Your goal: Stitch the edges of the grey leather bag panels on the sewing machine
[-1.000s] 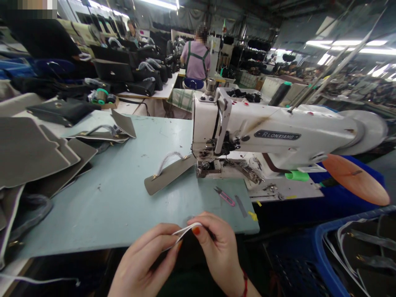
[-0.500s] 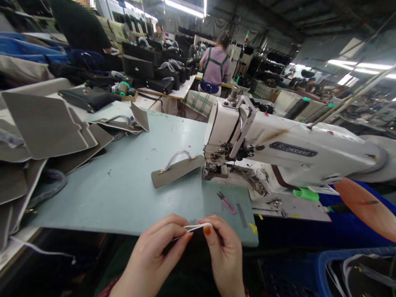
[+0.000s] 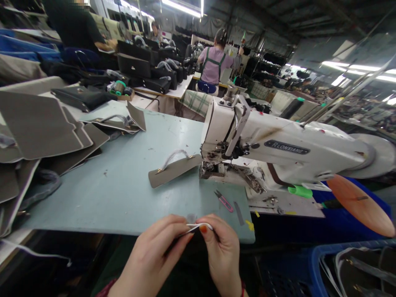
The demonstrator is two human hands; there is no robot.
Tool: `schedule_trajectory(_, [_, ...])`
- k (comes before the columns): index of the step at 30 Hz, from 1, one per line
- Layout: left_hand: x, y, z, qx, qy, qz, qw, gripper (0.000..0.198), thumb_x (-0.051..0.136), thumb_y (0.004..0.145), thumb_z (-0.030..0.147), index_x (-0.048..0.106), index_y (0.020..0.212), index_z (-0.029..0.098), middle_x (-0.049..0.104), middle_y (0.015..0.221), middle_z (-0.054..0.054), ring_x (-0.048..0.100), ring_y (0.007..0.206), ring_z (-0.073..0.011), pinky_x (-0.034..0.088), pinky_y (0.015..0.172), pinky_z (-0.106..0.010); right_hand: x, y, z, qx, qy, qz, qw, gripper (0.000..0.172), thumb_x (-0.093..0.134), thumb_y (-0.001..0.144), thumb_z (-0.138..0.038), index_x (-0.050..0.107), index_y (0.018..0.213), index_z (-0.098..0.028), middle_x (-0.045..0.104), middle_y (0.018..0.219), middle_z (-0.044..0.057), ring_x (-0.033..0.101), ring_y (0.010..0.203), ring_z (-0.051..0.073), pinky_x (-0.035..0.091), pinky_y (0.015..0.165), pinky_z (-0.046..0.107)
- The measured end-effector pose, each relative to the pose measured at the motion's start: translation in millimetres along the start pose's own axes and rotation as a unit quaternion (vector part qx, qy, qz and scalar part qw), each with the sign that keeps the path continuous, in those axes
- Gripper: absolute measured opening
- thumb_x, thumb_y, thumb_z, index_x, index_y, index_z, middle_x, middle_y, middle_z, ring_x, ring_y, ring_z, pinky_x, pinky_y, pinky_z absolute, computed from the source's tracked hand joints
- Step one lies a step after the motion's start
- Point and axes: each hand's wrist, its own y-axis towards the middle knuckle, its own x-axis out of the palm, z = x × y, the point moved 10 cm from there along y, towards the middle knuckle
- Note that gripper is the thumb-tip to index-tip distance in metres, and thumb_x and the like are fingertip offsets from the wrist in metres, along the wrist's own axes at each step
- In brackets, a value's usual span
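Between my hands, just over the near table edge, is a thin white strip or cord [image 3: 193, 226], bent double where it shows. My left hand [image 3: 162, 247] pinches one side of it between thumb and fingers. The other side is pinched by my right hand [image 3: 220, 247], the strip looping over near that thumb. Most of it is hidden by my fingers. Ahead lies a grey-brown panel with a wrapped handle [image 3: 173, 171], its right end near the sewing machine [image 3: 262, 136]. Pink-handled thread snips [image 3: 224, 201] and a narrow grey strip [image 3: 239, 213] lie to the right.
Stacked grey-brown panels [image 3: 43, 123] cover the left of the pale blue table [image 3: 123, 185]. A blue crate [image 3: 315, 264] with white-edged pieces stands at lower right, and an orange disc [image 3: 359, 206] beyond it. A person in purple [image 3: 213, 66] sits across the room.
The view has turned slightly to the right. Both my hands keep their pinch, and the white strip's two sides now cross more closely. The person in purple has raised an arm to the right.
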Motion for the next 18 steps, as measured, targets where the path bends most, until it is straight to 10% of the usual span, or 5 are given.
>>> schedule_trajectory(7, [20.8, -22, -57, -0.199, -0.178, -0.145, 0.953, 0.027, 0.062, 0.088, 0.034, 0.073, 0.112, 0.031, 0.074, 0.119, -0.005, 0.069, 0.109, -0.0254, 0.055, 0.096, -0.035, 13, 11, 7, 0.043, 0.030, -0.065, 0.997, 0.029, 0.055, 0.098, -0.031, 0.077, 0.082, -0.019, 0.069, 0.071, 0.003, 0.064, 0.068, 0.016, 0.047, 0.064, 0.024])
schedule_trajectory(11, [-14.6, -32, -72, -0.222, -0.098, -0.047, 0.969, 0.030, 0.057, 0.092, 0.036, 0.072, 0.117, 0.032, 0.074, 0.117, -0.002, 0.069, 0.110, -0.0258, 0.053, 0.099, -0.036, 14, 17, 23, 0.101, 0.064, -0.030, 0.992, 0.040, 0.041, 0.103, -0.042, 0.074, 0.101, -0.020, 0.073, 0.094, 0.008, 0.068, 0.087, 0.018, 0.052, 0.077, 0.027])
schedule_trajectory(15, [-58.9, -27, -35, -0.054, 0.044, 0.082, 0.994, 0.037, 0.054, 0.093, 0.019, 0.066, 0.125, 0.032, 0.067, 0.130, -0.001, 0.064, 0.116, -0.0237, 0.049, 0.104, -0.033, 15, 13, 31, 0.146, 0.087, -0.019, 0.985, 0.048, 0.041, 0.100, -0.055, 0.070, 0.110, -0.019, 0.072, 0.098, 0.010, 0.068, 0.091, 0.020, 0.054, 0.077, 0.028])
schedule_trajectory(18, [-26.8, -32, -17, 0.097, 0.143, 0.011, 0.985, 0.047, 0.048, 0.094, 0.012, 0.056, 0.137, 0.028, 0.061, 0.138, -0.005, 0.052, 0.130, -0.0254, 0.040, 0.111, -0.037, 45, -7, 52, 0.226, 0.150, -0.130, 0.954, 0.061, 0.035, 0.097, -0.065, 0.072, 0.100, -0.016, 0.071, 0.088, 0.010, 0.067, 0.077, 0.021, 0.054, 0.064, 0.028])
